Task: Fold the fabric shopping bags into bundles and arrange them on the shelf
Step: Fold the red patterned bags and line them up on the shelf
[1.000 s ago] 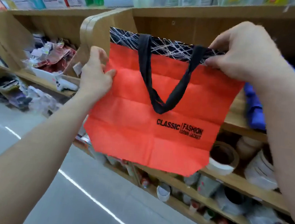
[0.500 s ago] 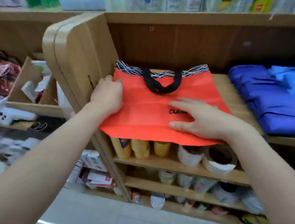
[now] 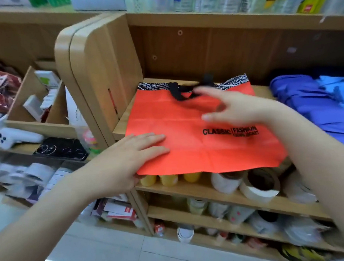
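An orange fabric bag (image 3: 191,140) with black handles (image 3: 182,90) and a black-and-white patterned top band lies flat on the wooden shelf (image 3: 260,89). Its lower edge hangs over the shelf front. My left hand (image 3: 127,157) lies flat on the bag's lower left corner, thumb under the overhanging edge. My right hand (image 3: 234,109) is blurred, spread open above the bag's upper middle near the handles, holding nothing. Black print on the bag reads CLASSIC FASHION.
Folded blue fabric bags (image 3: 321,107) are piled on the same shelf to the right. The shelf's rounded wooden side panel (image 3: 93,66) stands left of the bag. Tape rolls (image 3: 261,184) and yellow bottles (image 3: 167,179) sit on the shelf below.
The bag went from being held up in the air to lying flat on the shelf. My left hand slid down to the lower left corner; my right hand lifted off and moved toward the handles.
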